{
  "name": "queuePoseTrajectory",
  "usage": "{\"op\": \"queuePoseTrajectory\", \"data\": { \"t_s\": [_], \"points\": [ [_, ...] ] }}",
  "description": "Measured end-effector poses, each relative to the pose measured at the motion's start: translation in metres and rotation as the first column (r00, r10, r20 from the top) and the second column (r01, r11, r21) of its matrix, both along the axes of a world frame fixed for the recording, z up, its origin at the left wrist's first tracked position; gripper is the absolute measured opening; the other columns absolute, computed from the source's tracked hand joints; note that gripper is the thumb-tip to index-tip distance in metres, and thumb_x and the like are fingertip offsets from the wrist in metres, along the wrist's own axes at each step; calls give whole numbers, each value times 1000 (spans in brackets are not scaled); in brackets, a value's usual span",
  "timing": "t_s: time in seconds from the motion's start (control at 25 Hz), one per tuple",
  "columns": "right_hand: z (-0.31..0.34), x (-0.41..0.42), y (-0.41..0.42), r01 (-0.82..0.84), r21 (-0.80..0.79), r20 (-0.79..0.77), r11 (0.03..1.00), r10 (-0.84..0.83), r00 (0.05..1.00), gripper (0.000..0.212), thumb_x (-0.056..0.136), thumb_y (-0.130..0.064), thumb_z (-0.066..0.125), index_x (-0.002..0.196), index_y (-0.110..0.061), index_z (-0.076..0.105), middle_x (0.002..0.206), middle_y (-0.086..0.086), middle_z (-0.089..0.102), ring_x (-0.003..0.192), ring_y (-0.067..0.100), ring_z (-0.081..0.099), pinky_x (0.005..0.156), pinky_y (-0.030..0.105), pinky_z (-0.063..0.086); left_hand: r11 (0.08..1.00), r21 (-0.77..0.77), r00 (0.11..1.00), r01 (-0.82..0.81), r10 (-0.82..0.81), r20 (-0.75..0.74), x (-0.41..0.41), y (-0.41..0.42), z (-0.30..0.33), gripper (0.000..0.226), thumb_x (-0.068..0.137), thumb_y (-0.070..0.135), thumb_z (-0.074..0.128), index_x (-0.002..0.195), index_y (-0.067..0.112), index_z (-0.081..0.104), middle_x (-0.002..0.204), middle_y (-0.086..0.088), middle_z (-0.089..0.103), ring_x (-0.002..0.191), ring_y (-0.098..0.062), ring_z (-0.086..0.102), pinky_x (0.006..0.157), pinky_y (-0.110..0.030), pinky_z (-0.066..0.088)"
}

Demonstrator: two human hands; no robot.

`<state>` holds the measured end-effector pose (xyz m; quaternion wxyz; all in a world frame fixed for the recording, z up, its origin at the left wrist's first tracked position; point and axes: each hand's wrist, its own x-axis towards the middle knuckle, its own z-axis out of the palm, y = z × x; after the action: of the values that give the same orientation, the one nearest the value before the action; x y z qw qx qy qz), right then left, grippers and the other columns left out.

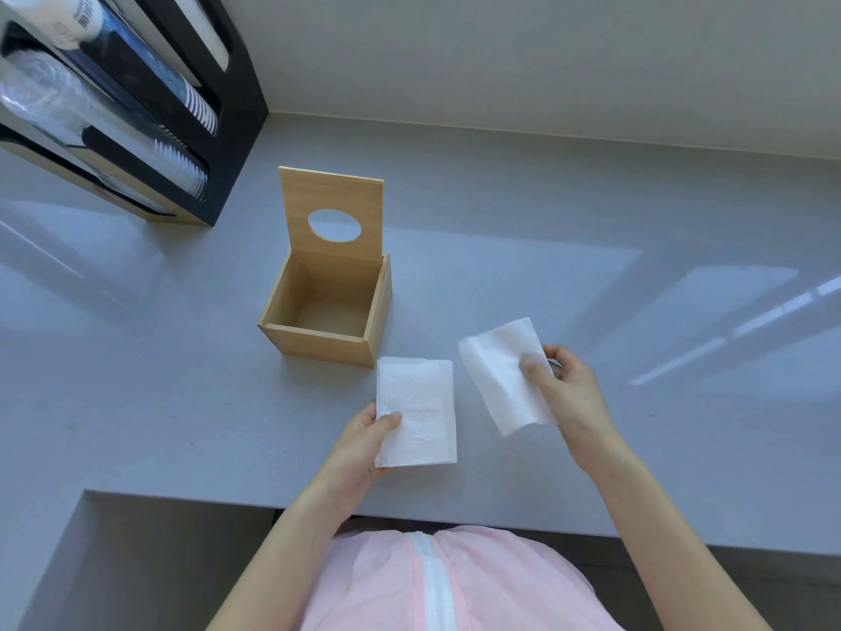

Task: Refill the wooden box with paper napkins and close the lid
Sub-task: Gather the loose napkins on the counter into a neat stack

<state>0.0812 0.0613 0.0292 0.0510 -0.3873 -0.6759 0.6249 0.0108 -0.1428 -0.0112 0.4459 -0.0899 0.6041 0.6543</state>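
Your fingers of the left hand are clamped on a stack of napkins: the thumb lies on top at its left edge and the other fingers are under it. Your right hand pinches a single napkin between thumb and fingers, and this sheet is a little curled at its near corner. The stack and the single sheet are apart, with a narrow strip of counter showing between them. The wooden box stands just far of the stack, and its near right corner is almost touching the stack's far edge. Its lid, with an oval hole, stands upright at the far side, and the inside is bare. To the right of the box the counter gives you wide free room. At far left a black cup dispenser holds stacked cups; a barcode label shows there, but you cannot read it.
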Motion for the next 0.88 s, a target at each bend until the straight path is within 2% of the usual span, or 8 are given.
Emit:
{"op": "queuePoseTrajectory", "data": {
  "t_s": [0.12, 0.2, 0.32, 0.4, 0.48, 0.64, 0.76, 0.88],
  "points": [
    [13, -6, -17, -85, -273, -128, 958, 51, 990, 12, 90, -11, 54, 87, -21, 59, 79, -5, 69, 65, 14, 63, 58, 28, 48, 999, 31, 1000, 17, -17, 21, 2, 7, 7, 26, 94, 8, 38, 112, 14, 56, 102, -2, 67, 87, -16, 63, 67, -27, 53],
    [9, -9, -36, -135, -346, -140, 928, 91, 986, 12, 89, -7, 54, 91, -18, 58, 85, -1, 70, 73, 17, 65, 66, 32, 49, 998, 55, 1000, 22, -23, 11, 4, 10, 11, 29, 94, 10, 39, 119, 10, 54, 110, -9, 66, 91, -20, 63, 66, -27, 52],
    [-4, -7, -59, -138, -309, -36, 941, 133, 990, 17, 88, -7, 57, 104, -13, 56, 100, 5, 68, 89, 22, 63, 78, 36, 48, 993, 112, 999, 32, -30, -18, 8, 11, 14, 39, 87, 25, 52, 122, 9, 55, 120, -13, 64, 103, -26, 62, 77, -33, 50],
    [-12, -5, -65, -127, -211, 14, 969, 133, 991, 20, 86, -9, 58, 105, -14, 55, 105, 3, 67, 93, 20, 62, 75, 29, 48, 991, 130, 1000, 24, -22, -23, 10, 12, 16, 35, 89, 26, 50, 119, 9, 57, 116, -12, 67, 98, -22, 65, 76, -31, 51],
    [-17, -3, -67, -122, -101, 40, 987, 126, 991, 17, 86, -9, 58, 100, -17, 54, 106, 1, 65, 94, 18, 60, 70, 23, 46, 992, 127, 1000, 1, -2, 11, 13, 13, 15, 34, 94, 22, 40, 119, 8, 57, 114, -13, 67, 94, -20, 65, 75, -31, 51],
    [-21, -1, -69, -150, -2, 73, 989, 150, 986, 20, 84, -10, 58, 102, -14, 53, 105, -1, 63, 98, 19, 59, 76, 26, 44, 992, 122, 999, 15, -20, 44, 17, 11, 11, 38, 96, 29, 32, 115, 13, 62, 108, -7, 71, 93, -16, 67, 75, -29, 54],
    [-21, -1, -70, -161, 44, 77, 986, 157, 985, 22, 83, -10, 58, 104, -16, 53, 101, -4, 60, 95, 17, 58, 75, 26, 44, 988, 157, 998, -6, -3, 60, 19, 11, 9, 42, 97, 37, 28, 115, 20, 61, 109, -4, 71, 99, -17, 66, 83, -35, 52],
    [-22, 0, -69, -160, 51, 87, 986, 155, 984, 26, 82, -12, 60, 107, -16, 52, 102, -3, 59, 96, 19, 60, 74, 28, 46, 999, 54, 998, 4, -1, -64, 23, 12, 5, 28, 97, 27, 38, 115, 18, 56, 104, -2, 70, 93, -17, 66, 83, -35, 52]
  ]
}}
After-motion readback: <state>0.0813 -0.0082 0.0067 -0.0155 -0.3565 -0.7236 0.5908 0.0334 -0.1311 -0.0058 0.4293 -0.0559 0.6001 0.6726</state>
